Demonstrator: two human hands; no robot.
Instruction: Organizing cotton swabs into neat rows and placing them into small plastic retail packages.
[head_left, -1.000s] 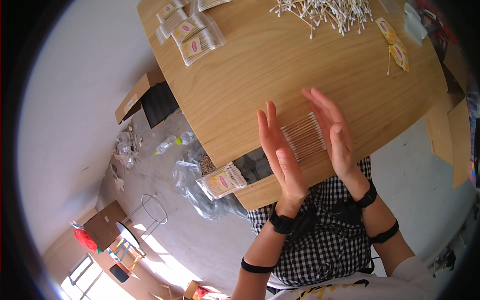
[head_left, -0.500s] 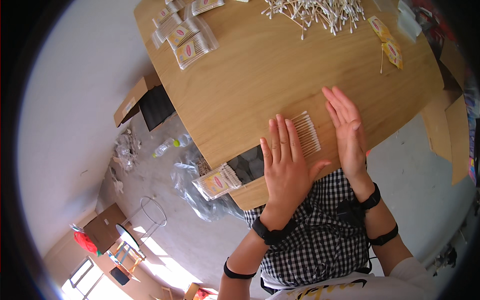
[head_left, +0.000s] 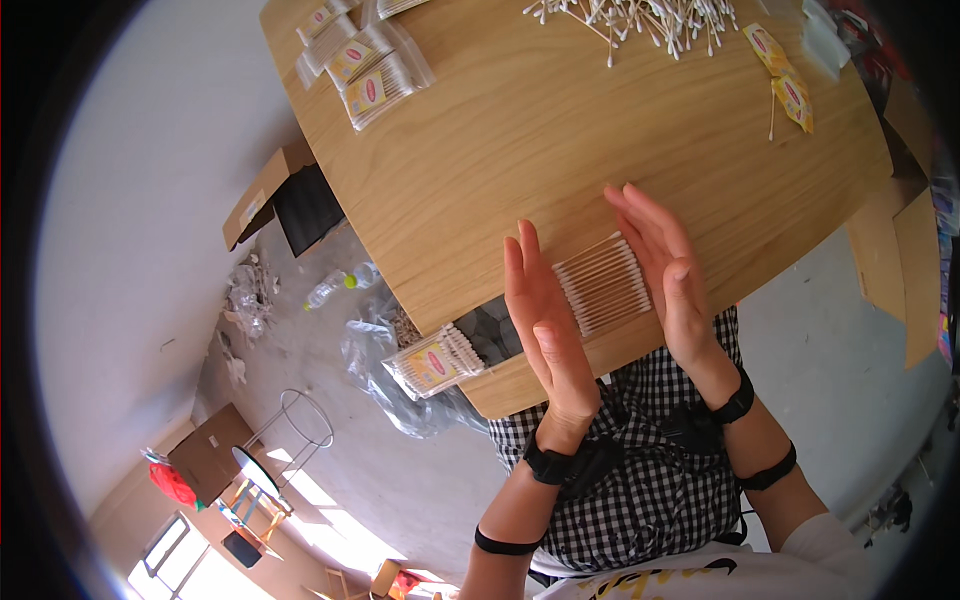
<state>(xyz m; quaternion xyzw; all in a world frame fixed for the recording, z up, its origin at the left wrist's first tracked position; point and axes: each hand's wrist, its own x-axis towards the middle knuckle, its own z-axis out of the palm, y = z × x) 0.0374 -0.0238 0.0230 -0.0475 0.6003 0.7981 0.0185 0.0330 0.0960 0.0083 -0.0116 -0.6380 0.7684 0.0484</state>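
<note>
A flat row of cotton swabs (head_left: 603,285) lies side by side on the wooden table near its front edge. My left hand (head_left: 545,310) stands on edge at the row's left end, fingers stretched out and thumb raised. At the other end my right hand (head_left: 668,270) is upright too, its extended fingers alongside the white tips. The swabs lie between my two palms, and neither hand grips anything. Left of my left hand, a filled clear bag of swabs with a yellow label (head_left: 432,362) rests at the table edge beside a dark grey patterned pad (head_left: 490,332).
A heap of loose swabs (head_left: 650,22) lies at the table's far side. Several packed bags (head_left: 368,92) sit far left, yellow labels (head_left: 795,98) far right. Cardboard boxes (head_left: 268,198), clear plastic (head_left: 385,395) and bottles (head_left: 325,290) are on the floor to the left.
My left hand has turned from lying palm down over the swabs to standing on edge at their left end, uncovering the row. My right hand has shifted slightly left, up to the tips.
</note>
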